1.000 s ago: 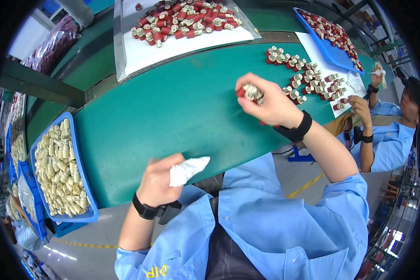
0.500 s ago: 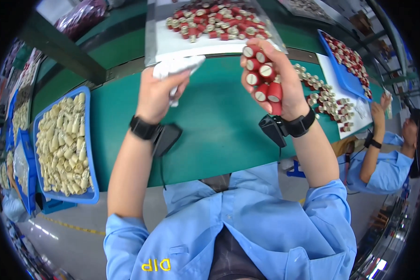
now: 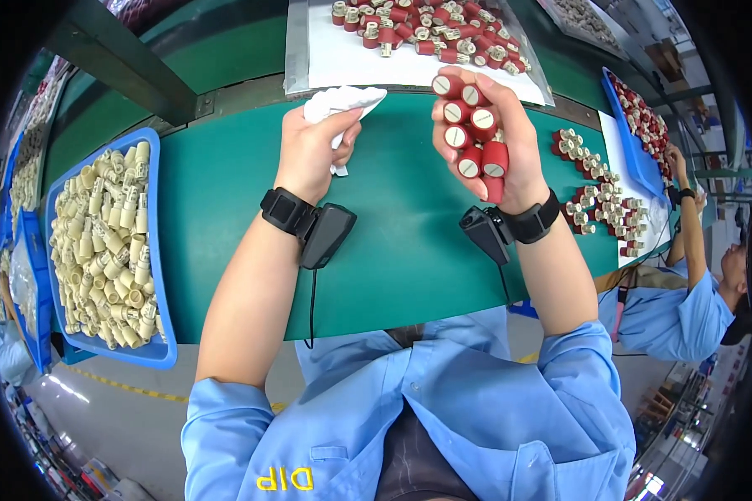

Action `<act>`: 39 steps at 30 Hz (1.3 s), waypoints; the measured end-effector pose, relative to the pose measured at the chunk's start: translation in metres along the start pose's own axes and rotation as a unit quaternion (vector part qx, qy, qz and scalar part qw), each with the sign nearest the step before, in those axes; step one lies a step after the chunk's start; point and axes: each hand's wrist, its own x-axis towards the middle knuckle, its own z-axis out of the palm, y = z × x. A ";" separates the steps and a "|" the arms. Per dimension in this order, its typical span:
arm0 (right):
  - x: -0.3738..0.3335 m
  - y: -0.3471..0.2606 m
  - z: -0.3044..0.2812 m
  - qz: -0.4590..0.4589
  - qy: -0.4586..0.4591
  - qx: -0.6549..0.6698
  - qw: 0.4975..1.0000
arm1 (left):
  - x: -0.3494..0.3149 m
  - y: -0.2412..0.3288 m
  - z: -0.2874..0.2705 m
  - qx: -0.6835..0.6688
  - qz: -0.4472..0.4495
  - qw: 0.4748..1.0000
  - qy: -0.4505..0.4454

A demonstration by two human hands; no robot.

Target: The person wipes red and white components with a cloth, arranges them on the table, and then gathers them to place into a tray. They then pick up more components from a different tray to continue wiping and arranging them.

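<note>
Over the green tabletop (image 3: 397,242), our left hand (image 3: 307,159) grips a crumpled white wipe (image 3: 336,102) at eleven o'clock; at one o'clock, our right hand (image 3: 518,146) clasps red cylinders (image 3: 483,123) (pale round ends facing us).

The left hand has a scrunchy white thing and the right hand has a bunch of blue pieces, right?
Not quite: the pieces in the right hand are red, not blue, as the head view shows. The left hand does have a scrunchy white thing.

The red cylinders (image 3: 483,123) look smooth and matt; the white wipe (image 3: 340,101), crumpled cloth or paper; the green benchtop (image 3: 401,242), smooth and faintly glossy.
</note>
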 end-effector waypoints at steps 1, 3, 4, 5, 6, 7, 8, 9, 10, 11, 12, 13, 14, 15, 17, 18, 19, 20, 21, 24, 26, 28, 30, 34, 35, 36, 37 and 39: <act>0.004 0.000 0.005 -0.001 -0.002 0.007 1.000 | 0.000 0.000 0.001 0.002 0.003 1.000 0.001; 0.010 -0.002 0.009 0.000 -0.007 0.012 1.000 | -0.001 0.000 0.004 0.007 0.009 1.000 0.004; 0.014 -0.003 0.010 0.003 -0.027 0.009 1.000 | 0.000 -0.001 0.004 0.005 0.011 1.000 0.005; 0.018 -0.004 0.011 0.005 -0.047 0.006 0.999 | 0.001 -0.003 0.004 0.007 0.010 1.000 0.004; 0.022 -0.004 0.012 0.007 -0.066 0.004 0.998 | 0.002 -0.004 0.005 0.010 0.010 1.000 0.002; 0.027 -0.004 0.014 0.008 -0.068 0.001 0.998 | 0.003 -0.005 0.004 0.012 0.009 1.000 -0.001; 0.033 -0.002 0.018 0.005 -0.061 -0.002 0.998 | 0.003 -0.005 0.003 0.009 0.011 1.000 0.001; 0.038 -0.001 0.021 0.002 -0.053 -0.005 0.999 | 0.002 -0.006 0.001 0.007 0.008 1.000 0.000; 0.044 0.000 0.023 -0.001 -0.046 -0.009 0.999 | 0.001 -0.006 0.000 0.004 0.006 1.000 0.000; 0.054 -0.003 0.018 0.000 -0.049 -0.013 0.999 | 0.001 -0.005 -0.001 0.000 0.005 1.000 0.001; 0.068 -0.006 0.004 -0.009 -0.034 -0.035 0.999 | 0.002 -0.005 0.002 -0.004 0.010 1.000 0.002; 0.080 -0.009 -0.008 -0.019 -0.020 -0.056 0.998 | 0.003 -0.004 0.005 0.001 0.010 1.000 -0.002; 0.084 -0.013 -0.002 -0.027 -0.005 -0.076 0.997 | 0.003 -0.004 0.006 0.006 0.008 1.000 -0.004; 0.089 -0.022 0.005 -0.026 -0.009 -0.080 0.996 | 0.002 -0.004 0.006 0.012 0.006 1.000 -0.006; 0.093 -0.054 0.054 0.004 0.172 -0.355 0.919 | 0.001 -0.003 0.003 0.014 0.002 1.000 -0.003; 0.101 -0.053 0.053 0.002 0.168 -0.356 0.919 | -0.001 -0.002 0.001 0.019 -0.005 1.000 0.000; 0.116 -0.055 0.043 -0.080 0.180 -0.471 0.860 | 0.000 -0.001 0.003 0.023 -0.011 1.000 -0.004; 0.131 -0.057 0.033 -0.159 0.186 -0.574 0.782 | 0.001 -0.001 0.004 0.022 -0.008 1.000 -0.005; 0.145 -0.056 0.025 -0.160 0.184 -0.575 0.781 | 0.001 -0.002 0.004 0.022 -0.010 1.000 -0.005; 0.193 -0.054 0.005 -0.238 0.218 -0.721 0.613 | 0.000 -0.002 0.000 0.026 -0.015 1.000 0.000; 0.220 -0.078 -0.024 -0.209 0.145 -0.805 0.536 | 0.000 -0.002 0.005 0.020 -0.015 1.000 -0.010; 0.236 -0.101 -0.051 -0.133 -0.006 -0.926 0.353 | 0.005 -0.002 0.009 0.016 -0.014 1.000 -0.019; 0.239 -0.089 -0.036 -0.205 0.046 -0.877 0.432 | 0.004 -0.003 0.000 0.031 -0.020 0.999 -0.029; 0.216 -0.099 -0.019 -0.318 0.188 -0.720 0.588 | 0.003 0.000 -0.001 0.044 -0.018 0.998 -0.040; 0.209 -0.104 -0.015 -0.317 0.197 -0.689 0.621 | 0.003 0.001 0.000 0.047 -0.016 0.998 -0.039; 0.199 -0.110 -0.013 -0.313 0.208 -0.659 0.652 | 0.003 0.000 0.002 0.047 -0.016 0.998 -0.045; 0.183 -0.111 0.000 -0.313 0.209 -0.658 0.652 | 0.001 0.000 0.000 0.049 -0.015 0.998 -0.035; 0.142 -0.114 0.016 -0.308 0.154 -0.688 0.639 | 0.004 -0.001 0.003 0.057 -0.019 0.998 -0.025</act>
